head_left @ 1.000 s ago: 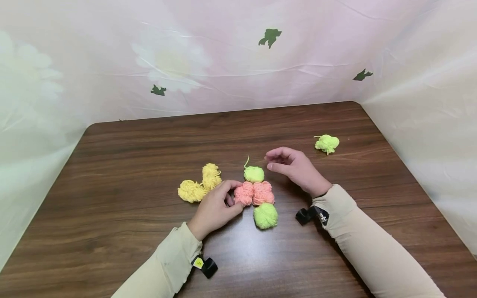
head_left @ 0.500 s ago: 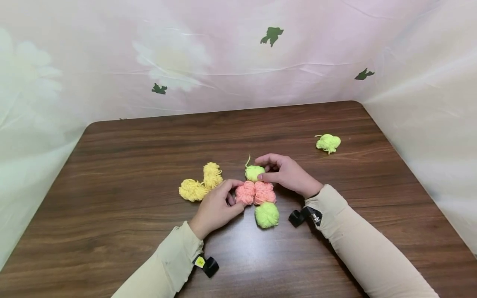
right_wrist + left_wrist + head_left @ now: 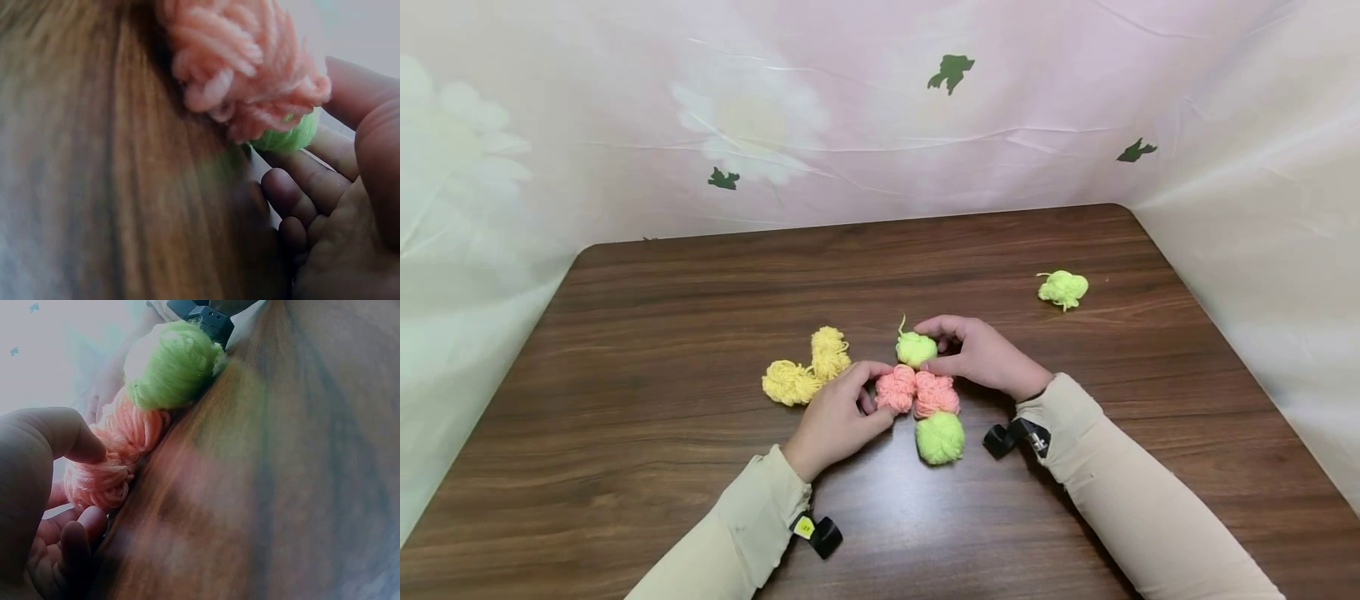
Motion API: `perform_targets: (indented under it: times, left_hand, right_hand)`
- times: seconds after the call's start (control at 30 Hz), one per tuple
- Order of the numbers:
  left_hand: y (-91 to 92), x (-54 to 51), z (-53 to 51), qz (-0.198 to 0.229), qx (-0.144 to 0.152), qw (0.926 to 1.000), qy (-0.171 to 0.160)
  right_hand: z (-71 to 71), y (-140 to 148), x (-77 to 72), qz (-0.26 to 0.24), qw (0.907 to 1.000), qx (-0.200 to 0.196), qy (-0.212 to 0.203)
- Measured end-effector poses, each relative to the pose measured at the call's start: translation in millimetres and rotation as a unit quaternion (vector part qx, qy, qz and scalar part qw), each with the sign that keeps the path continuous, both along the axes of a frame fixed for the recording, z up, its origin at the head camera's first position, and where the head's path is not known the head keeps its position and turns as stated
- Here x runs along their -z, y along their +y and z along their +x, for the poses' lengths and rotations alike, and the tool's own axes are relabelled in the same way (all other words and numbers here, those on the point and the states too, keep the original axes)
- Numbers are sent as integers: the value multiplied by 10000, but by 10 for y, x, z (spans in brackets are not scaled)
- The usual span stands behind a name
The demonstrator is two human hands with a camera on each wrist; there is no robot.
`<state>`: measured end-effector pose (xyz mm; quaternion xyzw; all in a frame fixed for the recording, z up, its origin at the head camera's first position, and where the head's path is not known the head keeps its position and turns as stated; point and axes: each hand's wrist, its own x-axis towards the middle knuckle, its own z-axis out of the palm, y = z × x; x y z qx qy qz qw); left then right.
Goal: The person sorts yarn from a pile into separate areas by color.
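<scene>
In the head view, my left hand [image 3: 838,417] holds a pink yarn bundle [image 3: 896,389] between thumb and fingers. A second pink bundle [image 3: 937,394] sits against its right side. My right hand [image 3: 987,356] curls its thumb and fingers around the right side of a small light-green yarn ball [image 3: 917,349], just beyond the pink pair, with a loose strand sticking up. A larger green ball [image 3: 940,438] touches the second pink bundle on the near side. In the right wrist view, pink yarn [image 3: 231,62] covers most of the light-green ball [image 3: 287,136].
Two yellow yarn bundles [image 3: 790,383] lie joined in an L shape left of the left hand. Another light-green yarn ball [image 3: 1063,289] lies at the far right of the brown wooden table [image 3: 662,350]. A flowered cloth [image 3: 850,108] hangs behind the table.
My right hand has come left from beside the light-green ball and taken hold of it. The right pink bundle and the near green ball have shifted slightly nearer. The left hand keeps its grip.
</scene>
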<state>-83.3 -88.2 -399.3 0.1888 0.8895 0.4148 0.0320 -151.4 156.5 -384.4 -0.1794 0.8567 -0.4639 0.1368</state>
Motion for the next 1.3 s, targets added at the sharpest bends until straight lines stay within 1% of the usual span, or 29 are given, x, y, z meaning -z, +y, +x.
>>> perform_targets:
  times: [0.3,0.47,0.6,0.8,1.03,1.13,1.3]
  left_hand:
    - [-7,-15,-6,-21,45,10000,66]
    - [-12,-32,-14,-34,43,9999,87]
    - [-20,-44,-11,-64,14,10000,25]
    - [-19,-54,-3,-65,-13,10000,-74]
    - [-19,-39,-6,-54,27,10000,42]
    - [-20,-32,-5,-32,38,10000,44]
    - [-23,-28,-2,-19,22,10000,27]
  right_hand:
    - [-13,25,33,-134,9999,37,-7]
    - [-13,39,17,-239,9995,167,86]
    - [-15,53,17,-361,9988,304,100]
    - [-31,104,25,-748,9960,479,79]
    - [-34,134,40,-1060,9928,556,84]
    - [-31,146,59,-1322,9887,701,24]
    - [-19,166,57,-1879,9765,1055,-27]
